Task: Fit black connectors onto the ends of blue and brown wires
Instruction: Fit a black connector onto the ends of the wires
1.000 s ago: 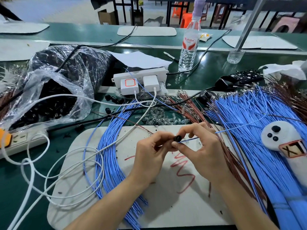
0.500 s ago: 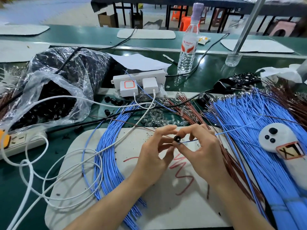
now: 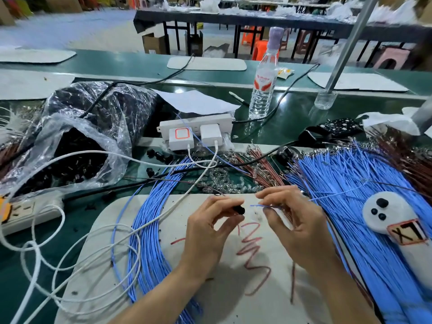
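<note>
L hand [image 3: 211,226] pinches black connector [image 3: 239,209]; R hand [image 3: 301,228] pinches blue wire [image 3: 259,206].

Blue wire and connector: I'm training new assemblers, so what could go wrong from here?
The blue wire tip juts free from the right hand, apart from the black connector pinched in the left hand; it may bend or miss when pushed in. The wire trails over the blue bundle and might snag.

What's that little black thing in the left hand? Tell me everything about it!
It is a small black connector, roundish, plastic by its look. The left hand pinches it between thumb and fingertips, above the white mat. It faces the tip of a blue wire pinched by the right hand, with a gap between.
</note>
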The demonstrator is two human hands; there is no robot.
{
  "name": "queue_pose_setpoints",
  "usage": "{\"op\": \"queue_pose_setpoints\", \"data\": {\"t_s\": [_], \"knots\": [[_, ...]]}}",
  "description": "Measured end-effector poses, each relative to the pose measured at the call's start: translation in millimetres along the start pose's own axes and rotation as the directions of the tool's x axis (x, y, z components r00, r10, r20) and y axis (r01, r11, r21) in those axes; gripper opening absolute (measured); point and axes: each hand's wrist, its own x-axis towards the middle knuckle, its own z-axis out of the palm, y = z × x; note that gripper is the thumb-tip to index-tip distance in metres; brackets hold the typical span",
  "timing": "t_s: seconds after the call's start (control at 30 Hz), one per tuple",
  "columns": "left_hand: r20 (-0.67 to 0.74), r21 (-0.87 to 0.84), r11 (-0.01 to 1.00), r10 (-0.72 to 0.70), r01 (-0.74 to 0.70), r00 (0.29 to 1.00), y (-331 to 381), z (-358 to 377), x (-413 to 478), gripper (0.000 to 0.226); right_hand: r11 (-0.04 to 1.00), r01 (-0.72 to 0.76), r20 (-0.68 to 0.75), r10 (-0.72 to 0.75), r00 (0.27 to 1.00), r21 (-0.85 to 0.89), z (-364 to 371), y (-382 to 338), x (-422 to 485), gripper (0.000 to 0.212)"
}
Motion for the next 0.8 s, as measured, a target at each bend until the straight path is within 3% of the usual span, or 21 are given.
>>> {"op": "queue_pose_setpoints", "data": {"t_s": [0.2,0.33,0.5,0.57,0.7,0.8], "knots": [[-0.018,0.014,1.000,-0.023,0.023,1.000,1.3,0.2,1.3,0.030,0.966,-0.128,-0.327,0.049,0.944,-0.223,-38.4,5.4,17.9,0.017],[-0.008,0.044,0.998,0.037,-0.036,0.999,0.3,1.7,1.6,0.042,0.810,-0.220,-0.417,-0.033,0.908,-0.544,-77.7,11.5,42.6,0.009],[-0.001,0.085,0.995,0.055,-0.055,0.998,1.2,1.2,1.2,0.043,0.843,-0.334,-0.493,0.097,0.865,-0.421,-111.9,0.9,97.6,0.015],[-0.003,0.114,0.991,0.077,-0.077,0.997,2.4,-0.5,0.6,0.041,0.874,-0.251,-0.507,0.006,0.862,-0.417,-124.3,-16.1,116.6,0.021],[-0.044,0.245,0.960,0.148,-0.133,0.988,7.1,-3.9,0.3,0.025,0.851,0.176,-0.333,-0.373,0.866,-0.494,-114.5,-60.9,109.4,0.019],[-0.069,0.280,0.951,0.156,-0.131,0.985,10.2,-4.5,-0.6,0.021,0.827,0.318,-0.139,-0.422,0.896,-0.463,-80.7,-80.0,86.8,0.011]]}}
